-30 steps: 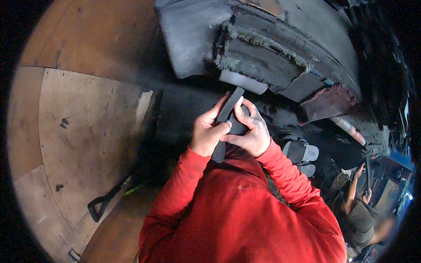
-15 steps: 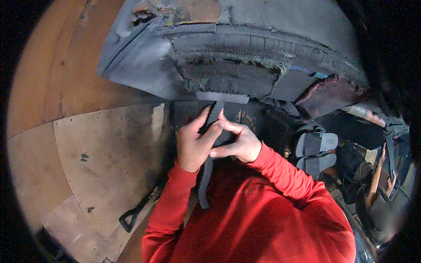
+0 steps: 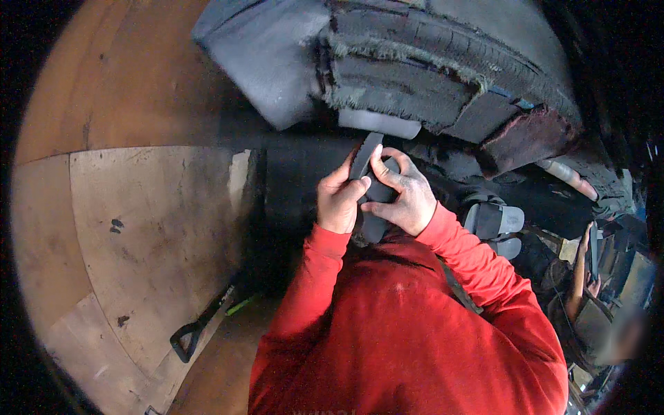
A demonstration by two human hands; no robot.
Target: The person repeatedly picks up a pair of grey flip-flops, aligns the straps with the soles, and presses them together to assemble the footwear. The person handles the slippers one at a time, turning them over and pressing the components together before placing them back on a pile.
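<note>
Both hands hold one flat, dark grey strip of rubber-like material (image 3: 366,181), and this strip is the landmark for the other places. The left hand (image 3: 339,200) grasps the strip from its left side, with the fingers closed around its edge, and the right hand (image 3: 403,194) grasps it from the right side, with the thumb pressed on the front face near the upper end. The strip stands almost upright, a little tilted, in front of the chest of the person, who wears a red long-sleeved shirt (image 3: 408,332). Directly above the strip there is a big pile of grey, frayed, layered fabric and foam sheets (image 3: 415,69), and a light grey flat piece (image 3: 379,123) sticks out from under this pile, just over the top end of the strip. I cannot tell if the strip touches this piece. To the right of the strip, and slightly lower, a pair of grey slide sandals (image 3: 494,225) lies on the dark ground. Far to the lower left of the strip, a black tool with a D-shaped handle (image 3: 197,328) lies on the worn brown wooden floor boards (image 3: 138,228).
</note>
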